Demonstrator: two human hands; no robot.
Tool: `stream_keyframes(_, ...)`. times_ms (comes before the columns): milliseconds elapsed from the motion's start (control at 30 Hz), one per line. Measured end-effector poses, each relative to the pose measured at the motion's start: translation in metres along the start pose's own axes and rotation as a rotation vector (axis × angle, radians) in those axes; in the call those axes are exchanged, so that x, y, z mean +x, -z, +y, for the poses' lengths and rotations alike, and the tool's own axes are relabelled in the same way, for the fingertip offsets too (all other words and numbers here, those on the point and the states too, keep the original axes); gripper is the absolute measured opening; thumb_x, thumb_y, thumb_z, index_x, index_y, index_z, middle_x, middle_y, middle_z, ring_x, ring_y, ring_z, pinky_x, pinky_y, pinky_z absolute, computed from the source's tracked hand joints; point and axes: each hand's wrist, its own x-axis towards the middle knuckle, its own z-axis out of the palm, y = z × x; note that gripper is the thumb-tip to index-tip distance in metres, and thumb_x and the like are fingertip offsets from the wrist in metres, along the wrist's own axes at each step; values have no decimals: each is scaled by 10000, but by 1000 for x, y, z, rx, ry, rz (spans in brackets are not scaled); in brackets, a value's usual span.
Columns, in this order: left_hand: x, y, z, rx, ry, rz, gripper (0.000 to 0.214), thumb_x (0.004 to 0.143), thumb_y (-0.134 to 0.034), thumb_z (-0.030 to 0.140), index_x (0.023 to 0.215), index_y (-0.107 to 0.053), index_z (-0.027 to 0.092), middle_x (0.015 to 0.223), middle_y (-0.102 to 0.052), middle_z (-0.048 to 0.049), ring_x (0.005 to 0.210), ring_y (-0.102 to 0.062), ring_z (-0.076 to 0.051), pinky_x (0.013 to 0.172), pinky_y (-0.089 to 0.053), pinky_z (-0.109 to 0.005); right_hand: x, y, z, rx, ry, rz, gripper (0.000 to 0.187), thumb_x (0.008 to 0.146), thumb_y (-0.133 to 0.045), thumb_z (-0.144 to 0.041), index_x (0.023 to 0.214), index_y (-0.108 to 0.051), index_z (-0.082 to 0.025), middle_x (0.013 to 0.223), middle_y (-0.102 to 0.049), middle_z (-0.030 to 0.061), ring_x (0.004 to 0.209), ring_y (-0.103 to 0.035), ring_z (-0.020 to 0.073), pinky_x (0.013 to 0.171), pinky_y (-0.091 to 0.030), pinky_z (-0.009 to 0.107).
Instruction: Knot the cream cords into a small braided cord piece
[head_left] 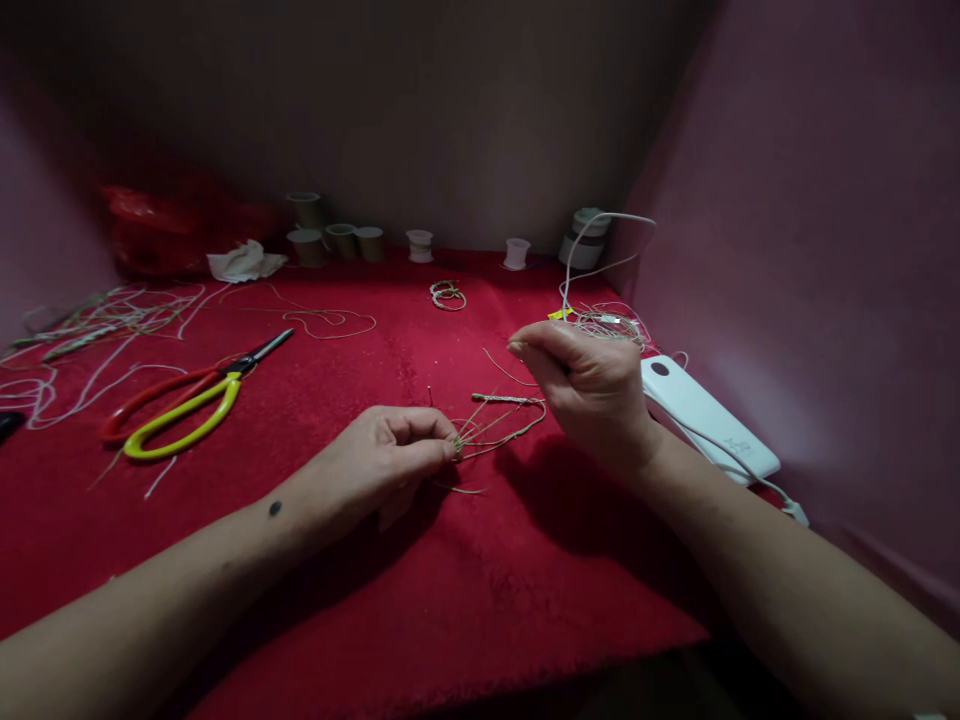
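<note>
Pinching the braided cord (510, 399), the left hand (397, 450) is closed; the right hand (592, 390) curls tight, contents indiscernible from here.

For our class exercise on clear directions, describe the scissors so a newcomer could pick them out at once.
Start with the red tablecloth and find the left hand. Farther left, scissors lie beside a tangle of cords. One red handle and one yellow handle set them apart from those thin cords.
</note>
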Motion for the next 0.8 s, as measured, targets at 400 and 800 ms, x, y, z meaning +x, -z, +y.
stream_keyframes(400,1,1,-7,-138,-35,44,151,783,-616,313,709,-598,183,311,-391,86,260,-283,-42,287,-219,-142,11,-2,26,97,-395,-2,230,872,-560,-292,981,-647,-109,551,-570,-11,485,-518,109,514,-389,255)
stream_keyframes(800,3,2,-9,-299,-47,46,176,786,-647,318,693,-593,178,333,-401,84,257,-296,-50,268,-283,-156,-11,-18,-8,271,-76,-390,54,757,-611,-77,772,-638,-121,718,-595,11,632,-510,91,604,-412,221)
